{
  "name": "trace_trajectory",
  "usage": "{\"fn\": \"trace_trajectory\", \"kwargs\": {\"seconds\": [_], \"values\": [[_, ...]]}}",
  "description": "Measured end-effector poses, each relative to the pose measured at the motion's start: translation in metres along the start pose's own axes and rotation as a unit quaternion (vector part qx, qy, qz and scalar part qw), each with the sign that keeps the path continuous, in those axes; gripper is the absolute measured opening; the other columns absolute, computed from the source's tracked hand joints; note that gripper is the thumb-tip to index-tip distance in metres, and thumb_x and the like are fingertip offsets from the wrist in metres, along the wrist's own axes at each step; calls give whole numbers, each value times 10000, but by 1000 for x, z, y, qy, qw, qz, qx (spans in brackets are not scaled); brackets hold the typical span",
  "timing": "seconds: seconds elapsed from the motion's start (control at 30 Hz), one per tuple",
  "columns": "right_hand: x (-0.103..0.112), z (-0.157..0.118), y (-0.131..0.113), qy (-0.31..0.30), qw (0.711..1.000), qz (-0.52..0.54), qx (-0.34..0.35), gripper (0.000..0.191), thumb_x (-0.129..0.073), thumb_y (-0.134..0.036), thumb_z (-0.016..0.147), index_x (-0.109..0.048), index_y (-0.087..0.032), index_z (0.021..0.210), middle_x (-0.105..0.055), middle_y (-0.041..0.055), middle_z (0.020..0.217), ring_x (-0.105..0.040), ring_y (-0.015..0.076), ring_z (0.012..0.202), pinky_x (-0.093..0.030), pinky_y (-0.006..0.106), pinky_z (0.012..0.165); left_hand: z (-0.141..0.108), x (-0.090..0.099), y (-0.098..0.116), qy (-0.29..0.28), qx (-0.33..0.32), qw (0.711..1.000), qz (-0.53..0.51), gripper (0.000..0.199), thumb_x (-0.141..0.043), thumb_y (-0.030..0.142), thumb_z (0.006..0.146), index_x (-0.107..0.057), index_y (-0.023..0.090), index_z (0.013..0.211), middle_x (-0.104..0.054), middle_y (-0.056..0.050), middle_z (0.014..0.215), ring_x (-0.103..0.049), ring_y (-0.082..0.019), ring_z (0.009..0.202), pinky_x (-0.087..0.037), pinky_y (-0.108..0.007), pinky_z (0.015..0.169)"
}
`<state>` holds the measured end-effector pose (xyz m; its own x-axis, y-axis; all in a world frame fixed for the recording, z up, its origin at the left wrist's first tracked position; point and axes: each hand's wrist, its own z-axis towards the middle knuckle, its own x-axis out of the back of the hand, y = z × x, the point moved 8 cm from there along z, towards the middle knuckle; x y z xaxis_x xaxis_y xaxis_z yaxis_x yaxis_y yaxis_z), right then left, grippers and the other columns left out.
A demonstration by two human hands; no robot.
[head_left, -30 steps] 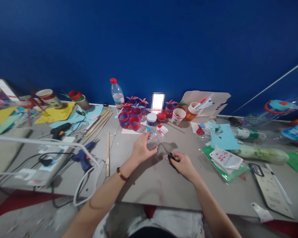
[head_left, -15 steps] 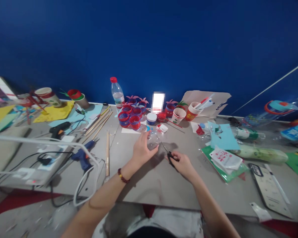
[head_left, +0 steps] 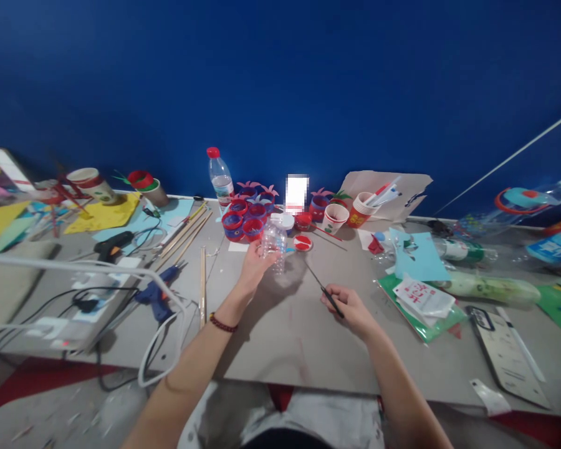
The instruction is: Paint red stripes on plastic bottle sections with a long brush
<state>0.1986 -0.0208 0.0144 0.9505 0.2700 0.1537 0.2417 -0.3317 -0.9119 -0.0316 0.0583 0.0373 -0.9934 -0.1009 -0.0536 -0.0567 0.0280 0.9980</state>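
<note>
My left hand (head_left: 257, 269) is closed round a clear plastic bottle (head_left: 275, 240), held upright over the grey table with its neck up. In my right hand (head_left: 346, 305) is a pair of scissors with black handles (head_left: 331, 301); the blades point up and left, apart from the bottle. Beyond the bottle, a round red-and-white piece (head_left: 303, 242) lies on the table. Just behind stand several red and blue cups (head_left: 234, 226) and a white-lidded jar (head_left: 287, 222), partly hidden by the bottle.
At left are a blue glue gun (head_left: 158, 296), a power strip (head_left: 93, 299) with looping cables, and wooden sticks (head_left: 202, 284). On the right lie green sheets (head_left: 425, 327), a phone (head_left: 505, 355) and plastic bottles (head_left: 462, 251). A capped bottle (head_left: 222, 178) stands by the blue wall.
My left hand has turned the clear bottle upright and moved slightly left. The scissors have drawn away from the bottle, to the right and down, and their blades now look closed.
</note>
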Motion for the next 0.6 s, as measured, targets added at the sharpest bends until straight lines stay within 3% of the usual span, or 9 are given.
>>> {"fn": "trace_trajectory", "kwargs": {"seconds": [0.2,0.43,0.6], "values": [[-9,-5,-3,-63,995,72,-1,543,-768,-659,596,-459,-218,657,-320,-91,492,-207,50,436,-125,234,432,-8,-21,-5,-99,38,993,-58,525,-725,434,734,-535,175,1149,-721,-130,1121,-732,-246,918,-598,-378,768],[-11,-5,-6,-81,991,103,13,553,-792,-659,580,-491,-202,663,-340,-90,493,-208,43,434,-114,227,424,-13,-28,-8,-120,61,986,-102,509,-834,373,659,-607,187,1075,-738,-73,1013,-716,-194,839,-559,-285,686],[-10,-5,-7,-78,991,110,-3,563,-819,-652,548,-494,-200,637,-344,-91,477,-224,43,428,-106,233,421,-13,-28,-9,-136,61,982,-112,502,-848,345,661,-610,181,1072,-733,-76,1028,-703,-181,796,-538,-279,664]]}}
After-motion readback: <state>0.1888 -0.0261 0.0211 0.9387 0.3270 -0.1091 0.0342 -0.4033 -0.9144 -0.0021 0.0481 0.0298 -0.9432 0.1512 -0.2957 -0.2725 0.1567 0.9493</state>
